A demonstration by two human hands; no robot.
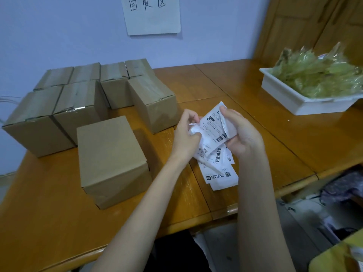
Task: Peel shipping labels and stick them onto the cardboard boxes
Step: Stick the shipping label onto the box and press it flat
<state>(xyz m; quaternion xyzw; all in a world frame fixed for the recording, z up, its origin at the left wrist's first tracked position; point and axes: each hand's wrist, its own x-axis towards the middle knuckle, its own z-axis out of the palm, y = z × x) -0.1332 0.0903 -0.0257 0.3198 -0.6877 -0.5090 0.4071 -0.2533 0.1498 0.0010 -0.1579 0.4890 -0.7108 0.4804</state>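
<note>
Wooden table [245, 91] against a pale blue wall, both hands working a strip of shipping labels [215, 134].

Left hand [185, 134] pinches a crumpled white piece at the strip's left edge; right hand [238, 132] grips the strip's right side, thumb on its upper corner, and the strip's lower end trails onto the table. Label print is too small to read. Nearest cardboard box [112, 156] sits just left of the hands, seven more boxes [78, 97] grouped behind it. At far right, a white tray [294, 101] of yellowish plastic wrappers is cut off by the frame edge.
</note>
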